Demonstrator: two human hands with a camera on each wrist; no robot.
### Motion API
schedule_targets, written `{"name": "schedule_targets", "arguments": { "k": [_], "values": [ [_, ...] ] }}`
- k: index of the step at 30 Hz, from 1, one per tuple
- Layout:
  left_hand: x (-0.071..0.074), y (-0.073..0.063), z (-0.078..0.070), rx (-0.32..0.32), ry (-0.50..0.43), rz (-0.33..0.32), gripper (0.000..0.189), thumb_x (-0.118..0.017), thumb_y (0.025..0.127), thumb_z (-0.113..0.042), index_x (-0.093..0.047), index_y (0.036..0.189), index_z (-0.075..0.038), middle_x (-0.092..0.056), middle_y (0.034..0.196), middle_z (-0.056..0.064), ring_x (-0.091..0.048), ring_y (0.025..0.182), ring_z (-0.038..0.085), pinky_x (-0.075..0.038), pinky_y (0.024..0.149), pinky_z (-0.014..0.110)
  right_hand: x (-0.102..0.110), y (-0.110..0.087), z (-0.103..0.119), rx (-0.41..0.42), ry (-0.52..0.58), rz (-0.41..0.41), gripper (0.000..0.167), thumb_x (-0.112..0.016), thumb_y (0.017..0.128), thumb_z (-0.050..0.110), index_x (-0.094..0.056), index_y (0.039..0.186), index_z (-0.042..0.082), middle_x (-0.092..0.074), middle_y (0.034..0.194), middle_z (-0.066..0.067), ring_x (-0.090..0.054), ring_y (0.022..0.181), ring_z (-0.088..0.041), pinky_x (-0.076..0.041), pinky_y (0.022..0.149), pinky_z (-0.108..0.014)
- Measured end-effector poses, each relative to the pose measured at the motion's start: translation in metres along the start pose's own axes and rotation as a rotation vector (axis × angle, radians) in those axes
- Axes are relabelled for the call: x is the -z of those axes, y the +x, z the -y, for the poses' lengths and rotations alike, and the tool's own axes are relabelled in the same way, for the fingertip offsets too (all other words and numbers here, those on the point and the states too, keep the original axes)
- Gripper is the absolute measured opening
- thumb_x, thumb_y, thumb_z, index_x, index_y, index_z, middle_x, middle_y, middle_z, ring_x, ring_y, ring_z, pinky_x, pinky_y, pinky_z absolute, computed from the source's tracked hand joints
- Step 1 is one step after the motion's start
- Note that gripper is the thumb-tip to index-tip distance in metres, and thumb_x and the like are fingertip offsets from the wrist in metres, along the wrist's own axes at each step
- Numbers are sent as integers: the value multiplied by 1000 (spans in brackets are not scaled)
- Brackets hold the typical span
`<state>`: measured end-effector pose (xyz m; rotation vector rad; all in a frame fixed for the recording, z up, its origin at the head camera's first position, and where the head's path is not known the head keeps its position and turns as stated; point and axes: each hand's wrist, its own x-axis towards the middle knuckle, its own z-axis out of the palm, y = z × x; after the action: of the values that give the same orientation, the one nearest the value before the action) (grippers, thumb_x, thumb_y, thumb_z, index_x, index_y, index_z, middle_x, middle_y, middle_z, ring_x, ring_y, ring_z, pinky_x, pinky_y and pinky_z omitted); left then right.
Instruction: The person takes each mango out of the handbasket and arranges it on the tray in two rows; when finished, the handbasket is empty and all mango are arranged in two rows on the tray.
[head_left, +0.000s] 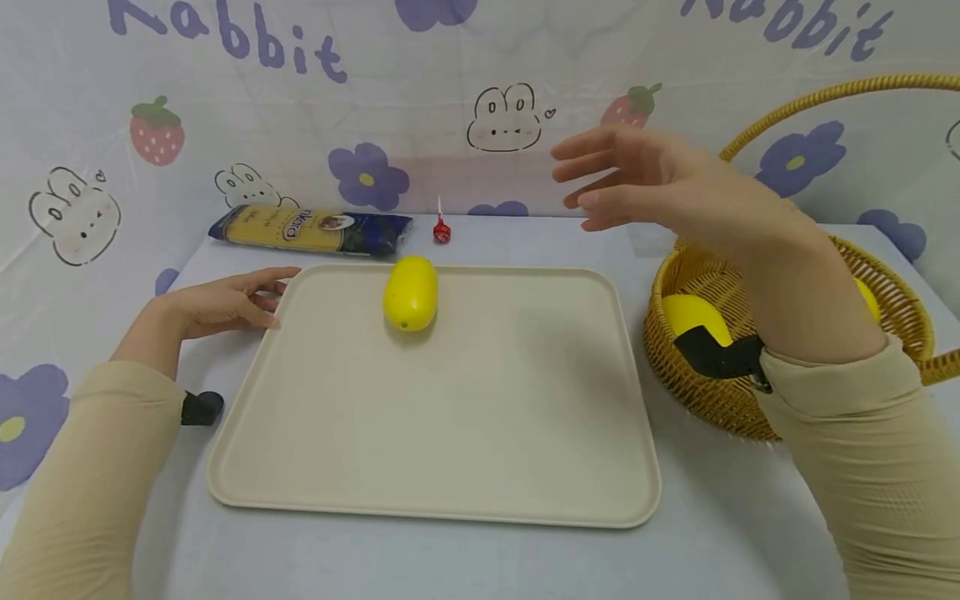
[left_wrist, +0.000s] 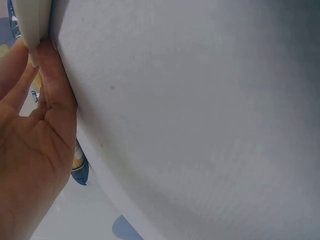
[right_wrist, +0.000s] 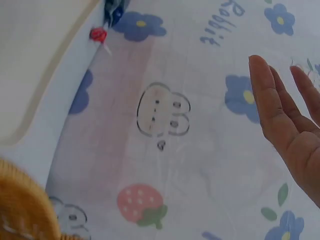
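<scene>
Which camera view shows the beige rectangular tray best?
The head view: nearly all of the beige rectangular tray shows, from above. The left wrist view shows just an edge, held by the left hand; the right wrist view, only part, cut off by the frame.

Your left hand (head_left: 225, 302) grips the beige tray (head_left: 435, 417) at its far left corner, and there's a yellow fruit (head_left: 410, 293) lying by the far rim! Your right hand (head_left: 645, 179) hangs in the air, fingers apart. To the right, a wicker basket (head_left: 693, 387) holds more yellow; beyond the tray, a red lollipop (head_left: 442, 230) sits right of a packet (head_left: 296, 229).
</scene>
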<state>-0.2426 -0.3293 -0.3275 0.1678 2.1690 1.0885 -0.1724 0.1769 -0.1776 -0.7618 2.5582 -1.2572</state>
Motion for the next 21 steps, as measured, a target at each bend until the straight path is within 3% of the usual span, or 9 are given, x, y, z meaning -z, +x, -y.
{"name": "schedule_targets", "arguments": {
  "k": [7, 14, 21],
  "values": [
    [0, 0, 0, 0, -1, -3, 92, -66, 89, -10, -9, 160, -23, -17, 157, 14, -42, 124, 18, -36, 110, 40, 28, -13, -21, 8, -37, -12, 46, -58, 98, 21, -48, 143, 24, -53, 143, 3, -60, 120, -8, -53, 87, -15],
    [0, 0, 0, 0, -7, -3, 92, -67, 89, -10, -9, 160, -22, -18, 156, 15, -43, 122, 17, -35, 111, 42, 50, -28, -40, -44, -38, -43, 45, -59, 98, 18, -49, 142, 22, -58, 137, 0, -62, 117, -12, -50, 89, -14],
    [0, 1, 0, 1, -7, -5, 93, -67, 89, -11, -8, 160, -23, -17, 157, 15, -42, 124, 18, -35, 112, 43, 73, -37, -64, 29, -31, -56, 46, -53, 98, 2, -49, 142, 11, -61, 134, -1, -67, 111, -9, -53, 87, -15]
  ]
}}
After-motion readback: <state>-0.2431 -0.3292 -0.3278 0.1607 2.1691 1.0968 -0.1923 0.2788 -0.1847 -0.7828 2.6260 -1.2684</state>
